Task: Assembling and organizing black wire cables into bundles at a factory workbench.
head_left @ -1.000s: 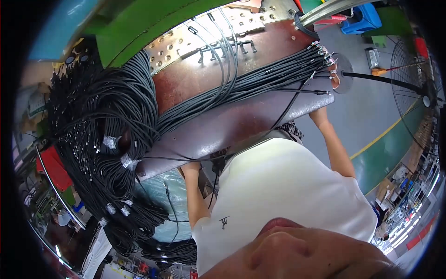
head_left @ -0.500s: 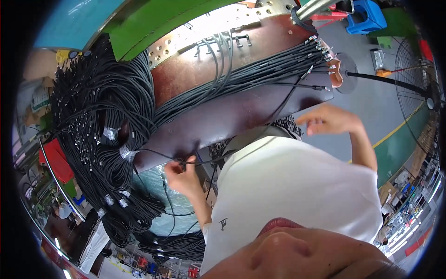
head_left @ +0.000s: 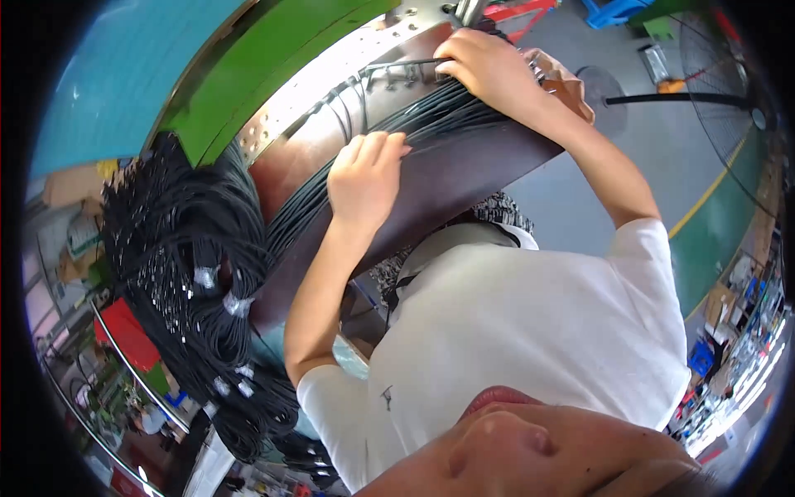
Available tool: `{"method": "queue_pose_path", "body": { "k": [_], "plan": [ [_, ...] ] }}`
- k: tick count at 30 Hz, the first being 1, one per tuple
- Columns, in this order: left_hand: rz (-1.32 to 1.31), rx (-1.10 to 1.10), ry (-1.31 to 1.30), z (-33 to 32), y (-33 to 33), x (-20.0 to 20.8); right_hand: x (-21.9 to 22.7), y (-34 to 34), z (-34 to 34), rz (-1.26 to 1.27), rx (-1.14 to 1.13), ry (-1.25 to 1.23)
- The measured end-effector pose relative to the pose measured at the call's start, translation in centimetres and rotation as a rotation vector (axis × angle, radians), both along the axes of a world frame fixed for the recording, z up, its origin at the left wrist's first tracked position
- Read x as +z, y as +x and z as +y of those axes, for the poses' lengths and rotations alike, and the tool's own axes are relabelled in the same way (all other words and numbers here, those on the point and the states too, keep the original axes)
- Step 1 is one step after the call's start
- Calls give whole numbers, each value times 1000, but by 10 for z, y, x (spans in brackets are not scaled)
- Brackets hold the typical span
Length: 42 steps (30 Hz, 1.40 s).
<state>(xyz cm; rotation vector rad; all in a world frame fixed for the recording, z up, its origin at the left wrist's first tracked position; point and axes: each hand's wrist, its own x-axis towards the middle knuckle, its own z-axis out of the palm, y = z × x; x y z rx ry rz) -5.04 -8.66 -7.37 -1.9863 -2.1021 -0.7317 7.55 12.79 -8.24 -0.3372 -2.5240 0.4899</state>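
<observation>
- Cables, slim, round and smooth-skinned in black, lie slantwise across the worktop as a long, nearly parallel bundle, both hands over them.
- From my remote view, the left hand arches over the bundle with bent fingers; its grip is half curled, and I cannot tell whether it closes on any of them.
- My right hand sits farther along, toward the bundle's right end; a thin dark strand reaches its crooked fingertips, but I can't make out whether that grip is pinching it.
- Underneath, the worktop is a smooth, dark red-brown board with a soft gloss.
- Beyond the bundle I see a row of small dark hooks and a bright metal plate pierced with round holes.
- To the left, coils pile up in thick, heavy loops, cinched by crinkled, shiny wraps.
</observation>
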Motion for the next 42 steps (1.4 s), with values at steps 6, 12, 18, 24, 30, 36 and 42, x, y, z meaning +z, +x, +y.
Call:
{"method": "queue_pose_path", "body": {
  "k": [6, 12, 18, 24, 30, 36, 42],
  "plan": [
    [-535, 97, -175, 0, -4, 39, 15, 136, 30, 55, -661, -212],
    [-944, -164, -868, 82, 9, 54, -21, 141, -49, 61, -411, -139],
    [-1865, -183, -754, 105, 45, 43, 11, 98, -56, -53, -210, -154],
    [-2154, -45, -269, 32, 76, 54, 4, -17, -22, 143, 74, 237],
    [-2191, 122, 44, 4, 76, 40, -29, -98, -17, -43, 289, 298],
    [-2295, 115, 76, -13, 66, 21, 4, -21, -17, -125, 336, -8],
    [-2340, 149, -3, -14, 71, 9, 38, 6, -55, 92, 353, 300]
  ]
}}
